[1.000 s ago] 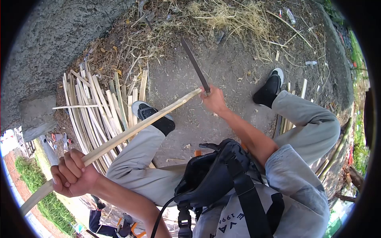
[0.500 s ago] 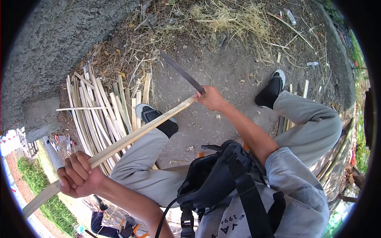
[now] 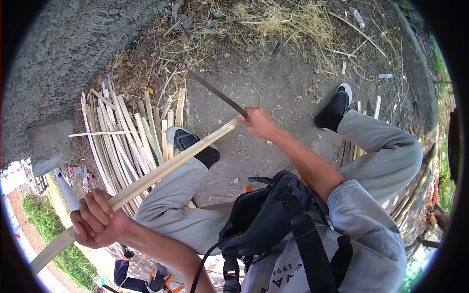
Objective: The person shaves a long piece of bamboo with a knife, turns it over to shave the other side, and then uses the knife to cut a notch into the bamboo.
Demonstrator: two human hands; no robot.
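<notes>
A long pale wooden strip point(image 3: 166, 168) runs from the lower left edge up to the middle of the view. My left hand point(image 3: 100, 219) is wrapped round it at the lower left. My right hand point(image 3: 258, 123) is closed at the strip's upper end, round the near end of a dark blade point(image 3: 217, 93). The blade points up and to the left, over the ground. Its handle is hidden in my fingers.
A pile of pale strips point(image 3: 115, 141) lies left of my left shoe point(image 3: 193, 146). Dry straw point(image 3: 288, 24) covers the ground ahead. A rough grey stone point(image 3: 73, 53) stands at the upper left. Part of another person point(image 3: 122, 273) shows at the lower left.
The blade has tilted flatter, its tip moving slightly left and down. My right hand has shifted slightly, and my left hand is a little lower, still round the strip.
</notes>
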